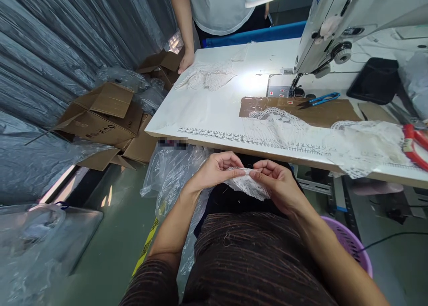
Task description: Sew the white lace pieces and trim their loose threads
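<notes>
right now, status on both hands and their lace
Left hand and right hand pinching white lace piece. Piece off the table, by its near edge. No obstruction visible.

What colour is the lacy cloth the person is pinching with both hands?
The lacy cloth is white. It shows best in the head view.

Left fingers (230, 157) and right fingers (268, 164) pinch lace (251, 188), apparently.

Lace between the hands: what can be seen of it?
The lace is white, thin-looking and patterned, small and gathered, its lower part spreading below the fingertips. The left hand and right hand pinch its upper edge, in front of the table. Its full shape is hidden.
</notes>
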Action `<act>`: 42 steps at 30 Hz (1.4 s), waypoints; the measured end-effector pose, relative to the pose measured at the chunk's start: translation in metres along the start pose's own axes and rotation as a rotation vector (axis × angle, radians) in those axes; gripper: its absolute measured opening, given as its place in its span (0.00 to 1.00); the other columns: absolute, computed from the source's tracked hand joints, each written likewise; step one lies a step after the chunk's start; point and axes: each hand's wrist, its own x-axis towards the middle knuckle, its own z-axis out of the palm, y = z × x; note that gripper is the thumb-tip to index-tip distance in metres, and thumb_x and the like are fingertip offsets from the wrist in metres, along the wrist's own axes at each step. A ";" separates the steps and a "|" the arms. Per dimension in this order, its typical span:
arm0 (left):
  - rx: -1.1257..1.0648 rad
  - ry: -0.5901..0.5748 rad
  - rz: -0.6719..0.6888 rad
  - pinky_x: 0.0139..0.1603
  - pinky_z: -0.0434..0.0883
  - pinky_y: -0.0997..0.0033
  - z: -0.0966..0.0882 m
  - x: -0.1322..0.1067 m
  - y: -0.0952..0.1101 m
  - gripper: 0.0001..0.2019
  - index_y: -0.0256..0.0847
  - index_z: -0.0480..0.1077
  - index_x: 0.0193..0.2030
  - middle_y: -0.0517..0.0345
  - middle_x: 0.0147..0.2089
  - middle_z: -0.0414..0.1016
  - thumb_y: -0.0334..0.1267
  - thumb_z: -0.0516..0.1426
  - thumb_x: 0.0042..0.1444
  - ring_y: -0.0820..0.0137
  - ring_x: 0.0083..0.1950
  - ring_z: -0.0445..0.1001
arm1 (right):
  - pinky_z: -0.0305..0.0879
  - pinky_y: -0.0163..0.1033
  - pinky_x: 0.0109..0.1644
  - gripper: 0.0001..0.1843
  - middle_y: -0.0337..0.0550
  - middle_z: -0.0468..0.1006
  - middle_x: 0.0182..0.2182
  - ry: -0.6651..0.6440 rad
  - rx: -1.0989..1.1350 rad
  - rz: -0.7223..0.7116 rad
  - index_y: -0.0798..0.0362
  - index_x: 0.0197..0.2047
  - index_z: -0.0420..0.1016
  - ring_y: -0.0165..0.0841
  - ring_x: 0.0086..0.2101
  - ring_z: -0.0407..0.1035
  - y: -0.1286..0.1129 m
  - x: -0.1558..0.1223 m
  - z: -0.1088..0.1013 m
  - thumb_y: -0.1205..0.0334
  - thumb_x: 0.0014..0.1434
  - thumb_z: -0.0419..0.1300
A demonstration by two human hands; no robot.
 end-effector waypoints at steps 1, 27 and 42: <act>0.005 0.014 -0.006 0.29 0.69 0.78 0.000 0.000 0.000 0.15 0.36 0.72 0.31 0.61 0.27 0.74 0.42 0.70 0.46 0.78 0.28 0.72 | 0.64 0.33 0.27 0.25 0.37 0.75 0.24 0.004 -0.005 -0.004 0.54 0.33 0.74 0.27 0.24 0.68 0.000 0.000 0.000 0.54 0.35 0.79; -0.113 0.019 0.062 0.34 0.72 0.78 -0.003 -0.004 -0.003 0.19 0.38 0.66 0.41 0.58 0.34 0.79 0.37 0.70 0.46 0.75 0.33 0.77 | 0.61 0.32 0.28 0.24 0.35 0.74 0.24 -0.022 -0.048 -0.112 0.53 0.31 0.73 0.26 0.24 0.65 0.000 -0.003 0.007 0.55 0.34 0.79; 0.033 0.044 0.111 0.29 0.69 0.81 -0.006 -0.002 -0.002 0.10 0.37 0.75 0.34 0.60 0.29 0.75 0.37 0.69 0.48 0.79 0.28 0.71 | 0.59 0.30 0.27 0.21 0.34 0.74 0.24 -0.008 -0.045 -0.149 0.54 0.33 0.74 0.24 0.24 0.64 0.002 0.000 0.005 0.56 0.40 0.77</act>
